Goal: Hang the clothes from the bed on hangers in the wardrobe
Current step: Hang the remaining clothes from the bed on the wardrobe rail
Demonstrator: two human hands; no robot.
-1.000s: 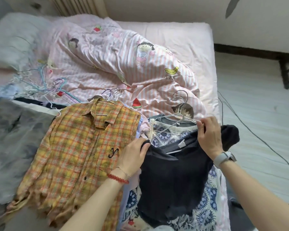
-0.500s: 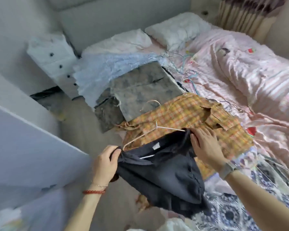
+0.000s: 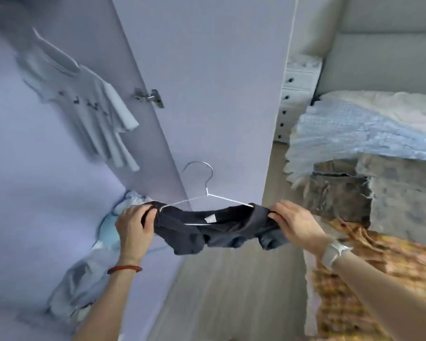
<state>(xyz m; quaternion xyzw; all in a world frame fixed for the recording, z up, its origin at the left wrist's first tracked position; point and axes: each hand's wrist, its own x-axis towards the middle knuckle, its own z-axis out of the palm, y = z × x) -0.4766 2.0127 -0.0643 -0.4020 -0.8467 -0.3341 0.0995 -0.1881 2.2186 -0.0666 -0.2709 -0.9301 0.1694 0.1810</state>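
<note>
A pale wardrobe interior is seen beyond and to the left of the hands, with the open wardrobe door [image 3: 207, 82] standing directly beyond them and the bed [image 3: 384, 148] to their right. A dark garment [image 3: 216, 230] on a white wire hanger [image 3: 207, 193] is held stretched between the two hands, above the wooden floor. One shoulder is gripped by the curled fingers of the left hand [image 3: 133, 225], the other pinched by the right hand [image 3: 295, 225].

The hanger is held only through the cloth, so it could, it is judged, slip out of the neckline if either grip were loosened. The hook, which stands free just in front of the door, might also be caught on the door edge as the garment is swung left.

A small white neck label [image 3: 210, 219] is seen inside the collar, but nothing on it can be read. Dark marks are visible on a white hung shirt [image 3: 89, 99], up and left of the hands; they are too blurred to be made out.
</note>
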